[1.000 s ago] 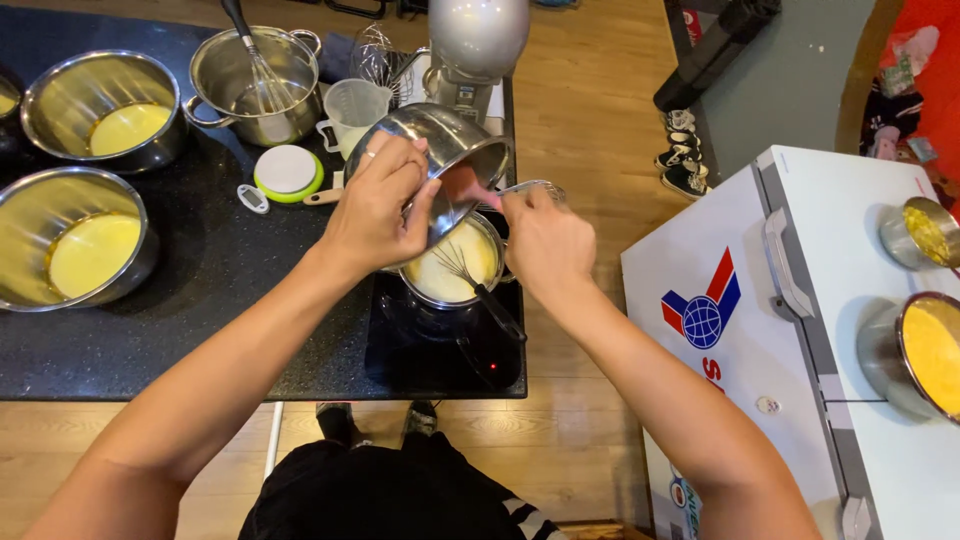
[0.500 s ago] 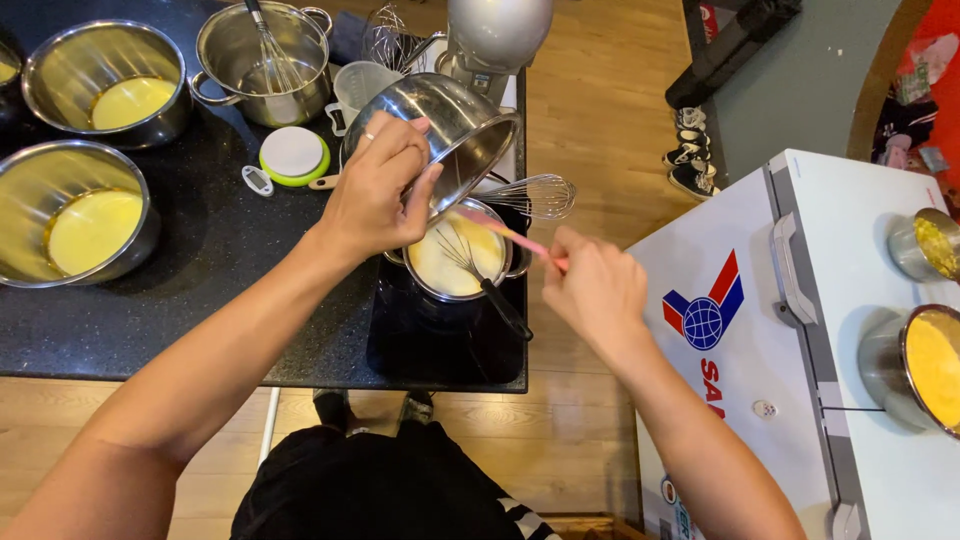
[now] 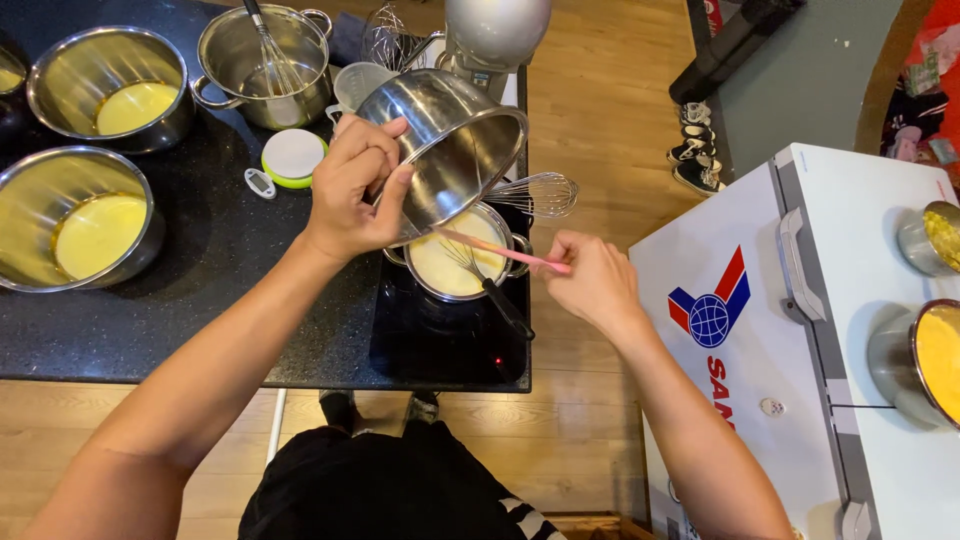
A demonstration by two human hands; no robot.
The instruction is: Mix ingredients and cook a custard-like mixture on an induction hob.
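Still tilting bowl (image 3: 447, 150) in closed left hand (image 3: 352, 190); right hand (image 3: 597, 280), drawn further right, pinching spatula (image 3: 500, 250) over pot (image 3: 458, 262); whisk (image 3: 535, 195) resting behind.

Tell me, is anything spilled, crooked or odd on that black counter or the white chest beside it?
No spill shows. The steel bowl is tipped steeply over the pot of yellow batter, but the left hand holds it there while the right hand works a pink spatula. Two batter bowls sit on the white chest freezer.

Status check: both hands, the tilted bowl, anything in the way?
Left hand grips steel bowl, tipped over pot. Right hand holds pink spatula. Whisk lies by the pot's rim.
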